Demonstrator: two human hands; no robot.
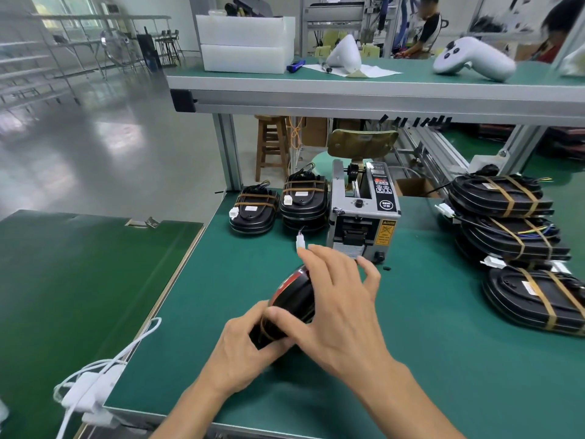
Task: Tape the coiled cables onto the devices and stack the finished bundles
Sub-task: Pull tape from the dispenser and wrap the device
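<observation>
Held device [292,299]: glossy black plastic. Bench mat [427,343]: matt green, smooth. Dispenser [364,213]: grey metal housing. Stool [271,144]: bare wood.

Tape dispenser [364,213] just beyond; bare mat [427,312] rightward.

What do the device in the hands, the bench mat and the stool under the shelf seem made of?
Device: glossy black plastic, likely; it shows bright reflections. Bench mat: matte green rubber or vinyl, by its dull even surface. Stool: brown wood, apparently varnished.
</observation>
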